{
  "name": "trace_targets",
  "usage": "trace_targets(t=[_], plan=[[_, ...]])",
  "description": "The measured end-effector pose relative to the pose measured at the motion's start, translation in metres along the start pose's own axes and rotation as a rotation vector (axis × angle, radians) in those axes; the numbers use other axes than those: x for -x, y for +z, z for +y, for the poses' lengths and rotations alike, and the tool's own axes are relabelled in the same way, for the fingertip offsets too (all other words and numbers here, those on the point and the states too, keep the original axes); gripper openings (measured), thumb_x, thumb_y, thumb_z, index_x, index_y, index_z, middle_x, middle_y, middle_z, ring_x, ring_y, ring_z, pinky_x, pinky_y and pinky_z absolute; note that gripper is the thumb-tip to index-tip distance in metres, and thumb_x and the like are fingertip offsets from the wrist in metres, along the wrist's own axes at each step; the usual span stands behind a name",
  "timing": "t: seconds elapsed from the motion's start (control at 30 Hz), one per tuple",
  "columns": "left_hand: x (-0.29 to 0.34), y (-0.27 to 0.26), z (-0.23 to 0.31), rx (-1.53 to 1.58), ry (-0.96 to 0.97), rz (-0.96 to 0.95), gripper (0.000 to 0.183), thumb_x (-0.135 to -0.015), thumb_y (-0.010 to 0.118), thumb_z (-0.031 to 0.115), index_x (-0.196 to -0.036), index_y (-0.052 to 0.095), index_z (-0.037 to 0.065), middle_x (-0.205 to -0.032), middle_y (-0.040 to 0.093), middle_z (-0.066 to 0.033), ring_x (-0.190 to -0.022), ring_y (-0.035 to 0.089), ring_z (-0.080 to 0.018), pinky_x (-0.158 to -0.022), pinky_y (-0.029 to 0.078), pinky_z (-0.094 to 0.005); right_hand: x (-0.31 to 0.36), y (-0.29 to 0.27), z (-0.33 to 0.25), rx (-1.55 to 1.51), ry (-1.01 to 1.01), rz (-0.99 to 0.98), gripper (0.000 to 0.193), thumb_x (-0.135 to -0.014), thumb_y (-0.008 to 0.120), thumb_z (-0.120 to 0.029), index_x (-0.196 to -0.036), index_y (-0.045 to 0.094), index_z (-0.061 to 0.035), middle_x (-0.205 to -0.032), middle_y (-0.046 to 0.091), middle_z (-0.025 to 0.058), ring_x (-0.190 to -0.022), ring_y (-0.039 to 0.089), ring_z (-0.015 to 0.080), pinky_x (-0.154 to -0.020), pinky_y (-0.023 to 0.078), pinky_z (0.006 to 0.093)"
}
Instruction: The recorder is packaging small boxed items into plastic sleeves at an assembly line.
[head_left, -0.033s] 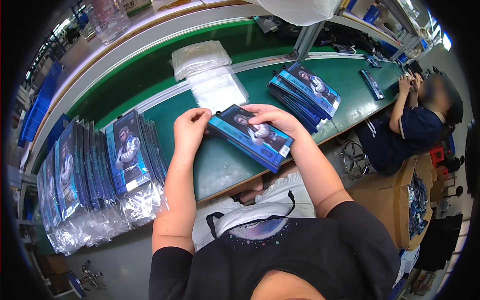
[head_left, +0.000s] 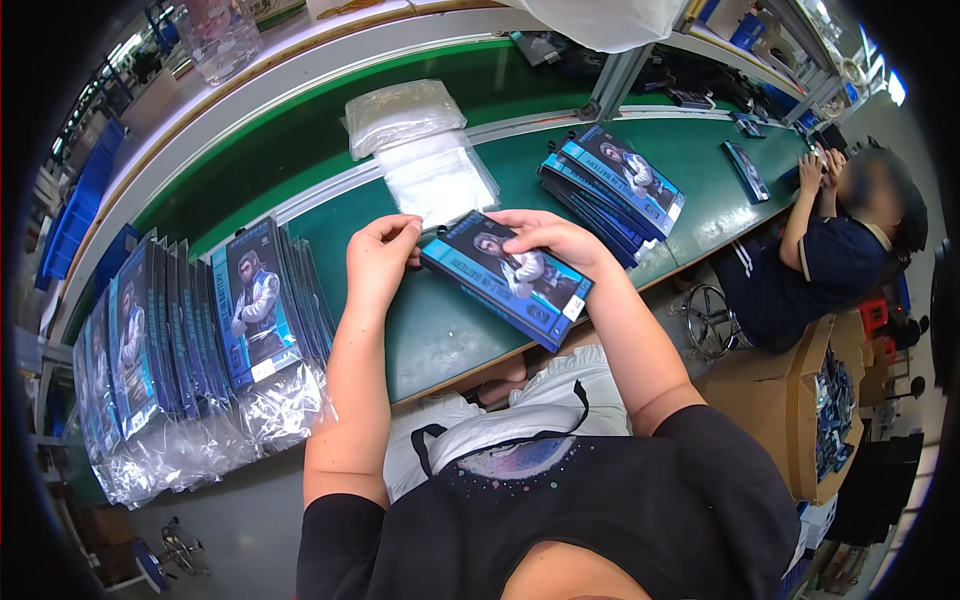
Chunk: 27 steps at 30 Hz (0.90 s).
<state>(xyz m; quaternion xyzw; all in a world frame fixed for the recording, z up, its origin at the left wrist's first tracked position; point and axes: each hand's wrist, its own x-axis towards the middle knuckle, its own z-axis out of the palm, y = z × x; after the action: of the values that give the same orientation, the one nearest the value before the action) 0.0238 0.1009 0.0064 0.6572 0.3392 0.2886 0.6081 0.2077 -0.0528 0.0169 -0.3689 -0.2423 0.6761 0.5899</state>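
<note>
A flat blue-and-black printed box with a person pictured on its front lies tilted in my right hand. The right thumb rests on the front face, and the fingers go behind the far edge. My left hand is by the box's top left end, near its small black hang tab. Its thumb and forefinger are pinched together; whatever lies between them is too small to make out. Beyond the hands lies a stack of clear plastic bags. Similar boxes are piled in a stack to the right.
Many bagged boxes stand in rows at the left on the green table. A shelf edge runs along the back. At the right sit a co-worker and a large carton full of blue packages.
The box has shifted slightly right and its near end has dipped a little toward me. Both hands stay almost where they were.
</note>
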Motion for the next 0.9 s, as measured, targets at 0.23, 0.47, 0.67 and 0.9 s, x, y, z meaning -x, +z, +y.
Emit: trace_targets(t=[0.23, 0.47, 0.67, 0.9], plan=[[0.005, -0.006, 0.004, -0.360, 0.239, -0.049, 0.019, -0.081, 0.059, 0.001, -0.098, 0.067, -0.002, -0.077, 0.063, -0.0061, -0.064, 0.058, -0.0105, -0.059, 0.046, -0.0239, -0.008, 0.009, 0.020, 0.185, -0.268, 0.255, 0.064, -0.078, 0.062, 0.002, -0.136, 0.034, 0.0072, -0.121, 0.056, 0.0156, -0.100, 0.060, 0.0172, -0.087, 0.049, 0.0272], [0.013, -0.001, 0.016, -0.633, 0.595, -0.046, 0.023, -0.076, 0.059, -0.002, -0.096, 0.068, 0.004, -0.071, 0.056, -0.0083, -0.062, 0.055, -0.0167, -0.060, 0.044, -0.0274, -0.011, 0.022, 0.038, 0.345, -0.385, 0.424, 0.060, -0.079, 0.060, 0.003, -0.132, 0.033, 0.0106, -0.121, 0.054, 0.0185, -0.106, 0.056, 0.0195, -0.090, 0.045, 0.0280], [0.007, -0.008, 0.011, -0.235, 0.330, -0.202, 0.034, -0.081, 0.065, 0.011, -0.113, 0.060, 0.003, -0.076, 0.062, -0.0072, -0.066, 0.059, -0.0111, -0.056, 0.046, -0.0272, -0.007, 0.018, 0.031, 0.079, -0.368, 0.411, 0.026, -0.078, 0.070, -0.004, -0.092, 0.049, 0.0007, -0.083, 0.062, 0.0108, -0.074, 0.063, 0.0137, -0.069, 0.052, 0.0265], [0.020, 0.028, 0.011, 0.737, -0.362, -0.301, 0.034, -0.084, 0.065, 0.015, -0.110, 0.055, -0.005, -0.096, 0.064, -0.0131, -0.082, 0.065, -0.0204, -0.073, 0.054, -0.0328, 0.003, 0.030, 0.049, 0.359, -0.370, 0.429, 0.022, -0.082, 0.071, -0.019, -0.072, 0.063, -0.0014, -0.071, 0.063, 0.0014, -0.061, 0.055, 0.0042, -0.055, 0.044, 0.0187]])
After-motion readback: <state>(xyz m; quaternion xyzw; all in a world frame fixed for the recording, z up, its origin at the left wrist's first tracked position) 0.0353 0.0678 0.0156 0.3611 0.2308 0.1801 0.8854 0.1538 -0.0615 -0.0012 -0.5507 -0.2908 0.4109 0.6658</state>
